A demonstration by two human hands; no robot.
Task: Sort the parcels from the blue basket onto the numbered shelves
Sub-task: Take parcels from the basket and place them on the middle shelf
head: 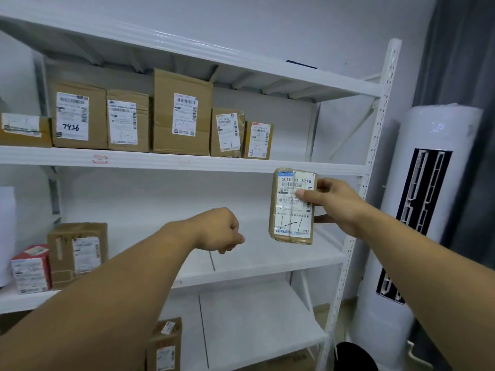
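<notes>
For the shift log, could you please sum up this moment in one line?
right hand: holds small tape-wrapped brown parcel upright before middle white shelf | left hand: curled, empty | parcel: not yet shelved

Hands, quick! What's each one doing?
Left hand: closed, empty.
Right hand: holding the parcel.

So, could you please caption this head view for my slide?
A labelled parcel upright in the right hand before white shelves; left hand curled, empty.
</notes>
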